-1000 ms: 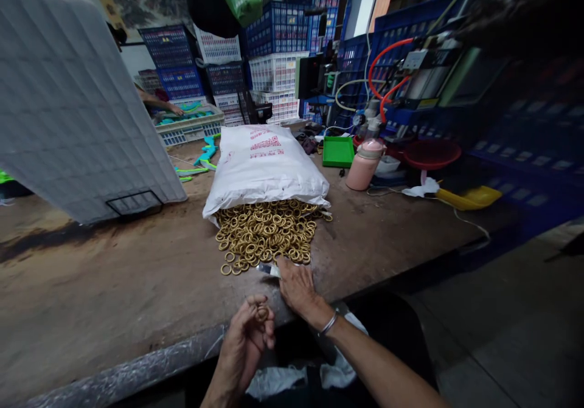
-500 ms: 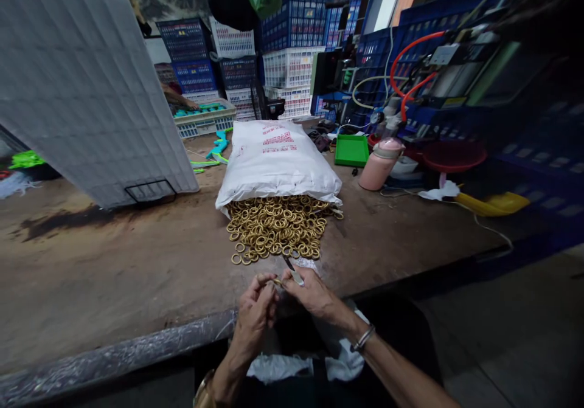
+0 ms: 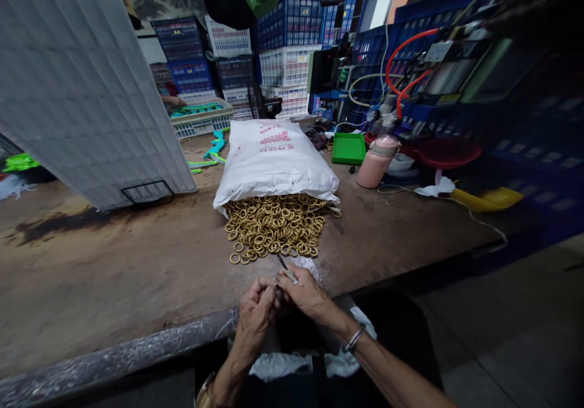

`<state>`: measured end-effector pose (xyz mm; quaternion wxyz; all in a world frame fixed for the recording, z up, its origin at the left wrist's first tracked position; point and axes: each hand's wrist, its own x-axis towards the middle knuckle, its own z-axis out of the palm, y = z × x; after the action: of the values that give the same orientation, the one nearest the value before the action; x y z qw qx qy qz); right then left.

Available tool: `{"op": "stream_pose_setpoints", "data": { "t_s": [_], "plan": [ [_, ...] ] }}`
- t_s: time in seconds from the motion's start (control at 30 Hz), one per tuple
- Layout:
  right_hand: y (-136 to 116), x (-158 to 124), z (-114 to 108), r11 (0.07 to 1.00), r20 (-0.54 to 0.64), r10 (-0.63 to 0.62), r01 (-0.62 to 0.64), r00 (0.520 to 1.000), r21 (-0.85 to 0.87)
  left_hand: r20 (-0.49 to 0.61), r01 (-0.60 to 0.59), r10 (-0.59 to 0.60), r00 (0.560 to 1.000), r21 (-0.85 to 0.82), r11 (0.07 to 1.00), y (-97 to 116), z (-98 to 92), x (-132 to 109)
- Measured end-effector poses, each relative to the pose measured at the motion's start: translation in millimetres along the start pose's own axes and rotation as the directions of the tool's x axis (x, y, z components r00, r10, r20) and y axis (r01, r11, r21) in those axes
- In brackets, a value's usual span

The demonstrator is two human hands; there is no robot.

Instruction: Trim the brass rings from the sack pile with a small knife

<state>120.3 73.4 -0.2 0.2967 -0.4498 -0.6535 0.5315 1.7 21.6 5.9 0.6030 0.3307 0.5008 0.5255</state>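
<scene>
At the near edge of the worn wooden table (image 3: 114, 274), my left hand (image 3: 255, 314) and my right hand (image 3: 305, 293) meet, fingers pinched together. The left pinches a small brass ring, mostly hidden by its fingers. The right grips a thin metal tool (image 3: 283, 266) whose tip points away toward the ring pile. Just beyond lies a heap of brass rings (image 3: 274, 225) spilling from the open mouth of a white sack (image 3: 274, 159) lying on its side.
A grey gridded panel (image 3: 77, 92) leans at the left. A pink bottle (image 3: 376, 162), green tray (image 3: 348, 148), red basin (image 3: 449, 152) and yellow scoop (image 3: 488, 198) stand at right. Stacked crates (image 3: 283, 55) fill the back. Another person's arm (image 3: 171, 99) reaches into a far basket.
My right hand came back from the ring pile with the tool and joined my left hand, which rose to the table edge holding a ring. The view shifted slightly.
</scene>
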Motion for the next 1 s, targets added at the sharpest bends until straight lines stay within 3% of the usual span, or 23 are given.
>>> {"op": "stream_pose_setpoints", "data": {
  "t_s": [0.13,0.33,0.47,0.57,0.67,0.87,1.0],
  "plan": [
    [-3.8,0.4,0.3,0.999,-0.037,-0.008,0.007,0.999,-0.046,0.104,0.072,-0.072,0.992,0.013,0.997,3.9,-1.5,-2.1],
    [-10.8,0.2,-0.5,1.0,-0.029,-0.012,0.012,1.0,-0.006,0.087,0.114,-0.107,0.99,-0.072,0.991,1.3,-2.5,-3.6],
    [-6.6,-2.7,-1.3,0.97,-0.122,-0.049,0.019,0.991,-0.242,0.046,0.094,-0.09,0.995,-0.104,0.99,0.3,-2.8,-3.2],
    [-0.9,-9.0,-1.1,0.874,-0.014,-0.136,0.113,0.991,-0.472,0.019,0.083,-0.081,0.997,-0.106,0.991,0.9,-3.6,-2.3],
    [2.6,-14.8,-0.3,0.791,0.069,-0.151,0.163,0.986,-0.589,0.011,0.08,-0.08,0.997,-0.092,0.993,1.8,-4.4,-2.2],
    [-0.1,-17.6,-0.1,0.726,0.097,-0.172,0.193,0.98,-0.66,0.02,0.009,-0.009,1.0,-0.018,1.0,2.6,-5.7,-2.8],
    [-3.1,-16.3,-1.0,0.684,0.108,-0.098,0.146,0.989,-0.714,0.007,-0.037,0.037,0.999,0.013,0.999,0.9,-7.4,-3.3]
  ]
}}
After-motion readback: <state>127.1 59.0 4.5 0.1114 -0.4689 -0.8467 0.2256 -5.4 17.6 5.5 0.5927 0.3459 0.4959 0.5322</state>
